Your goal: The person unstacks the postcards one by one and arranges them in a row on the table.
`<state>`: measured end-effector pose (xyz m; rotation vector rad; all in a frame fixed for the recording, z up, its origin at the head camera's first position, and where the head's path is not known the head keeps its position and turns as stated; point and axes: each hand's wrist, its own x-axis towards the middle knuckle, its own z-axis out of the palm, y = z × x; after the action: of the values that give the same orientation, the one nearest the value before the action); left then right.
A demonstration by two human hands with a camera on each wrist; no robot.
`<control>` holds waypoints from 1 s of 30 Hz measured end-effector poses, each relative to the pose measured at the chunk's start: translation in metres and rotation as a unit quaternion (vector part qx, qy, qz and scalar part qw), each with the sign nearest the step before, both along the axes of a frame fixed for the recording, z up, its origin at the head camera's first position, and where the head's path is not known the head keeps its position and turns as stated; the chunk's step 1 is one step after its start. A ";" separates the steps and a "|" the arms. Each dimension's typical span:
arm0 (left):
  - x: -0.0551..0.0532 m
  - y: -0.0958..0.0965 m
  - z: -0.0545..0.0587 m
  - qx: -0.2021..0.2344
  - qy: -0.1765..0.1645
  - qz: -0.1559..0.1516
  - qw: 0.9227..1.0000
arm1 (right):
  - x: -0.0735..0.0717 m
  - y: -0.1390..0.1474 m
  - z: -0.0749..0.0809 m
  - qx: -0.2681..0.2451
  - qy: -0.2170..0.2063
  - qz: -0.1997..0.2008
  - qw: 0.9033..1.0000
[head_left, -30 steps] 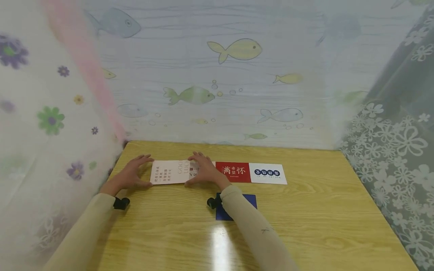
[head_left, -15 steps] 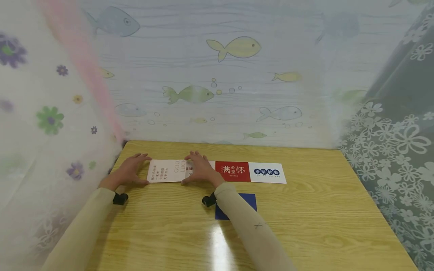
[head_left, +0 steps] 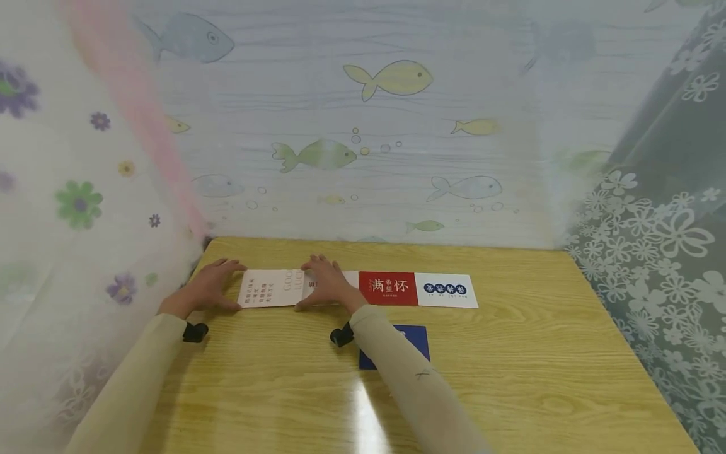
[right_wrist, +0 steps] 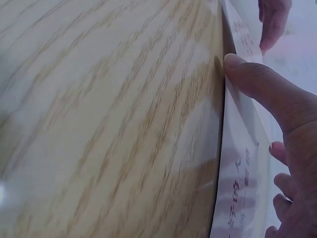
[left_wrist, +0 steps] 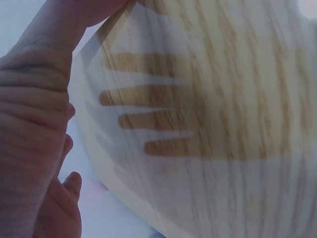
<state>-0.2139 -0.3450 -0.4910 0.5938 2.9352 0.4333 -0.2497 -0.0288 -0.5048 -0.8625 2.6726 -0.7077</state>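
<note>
A pale pink card [head_left: 266, 289] printed "GOOD LUCK" lies at the left end of a row of cards. My left hand [head_left: 208, 289] spans its left end, thumb at the near corner and fingertips at the far corner. With thumb and fingers on its near and far edges, my right hand [head_left: 328, 284] grips the pink card's right end. Under that hand a second pale card [head_left: 350, 277] is partly hidden. In the right wrist view, the right thumb [right_wrist: 247, 72] presses at the card edge. The left thumb [left_wrist: 54, 29] shows in the left wrist view, its tip out of frame.
Right of the hands, the row continues with a red card [head_left: 387, 296] and a white card [head_left: 448, 299] with blue circles. A dark blue card [head_left: 416, 340] lies nearer, partly under the right forearm. Patterned curtains [head_left: 317, 208] surround the wooden table [head_left: 544, 353].
Both hands have slid left together with the pink card. More of the second pale card now shows beside it. The red, white and blue cards have stayed in place.
</note>
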 end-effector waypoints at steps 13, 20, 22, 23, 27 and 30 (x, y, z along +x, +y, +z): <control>-0.002 -0.002 0.010 0.008 -0.010 0.003 1.000 | -0.002 -0.005 0.000 0.007 0.002 -0.007 1.000; -0.004 -0.001 0.010 0.012 -0.019 0.003 1.000 | -0.001 -0.005 0.002 0.017 0.002 -0.013 1.000; -0.004 -0.003 0.008 0.012 -0.023 0.007 1.000 | -0.001 -0.007 0.002 0.024 0.007 -0.011 1.000; -0.004 -0.005 0.007 0.012 -0.025 0.010 1.000 | -0.001 -0.008 0.001 0.025 0.009 -0.009 1.000; 0.000 -0.010 0.005 0.007 -0.029 0.014 0.999 | -0.001 -0.013 -0.001 0.029 0.010 0.002 1.000; 0.003 -0.012 0.004 0.011 -0.032 0.013 0.999 | 0.000 -0.015 -0.003 0.035 0.008 0.005 0.999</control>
<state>-0.2112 -0.3570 -0.4866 0.5353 2.8846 0.4777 -0.2496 -0.0433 -0.5077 -0.8667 2.6886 -0.6031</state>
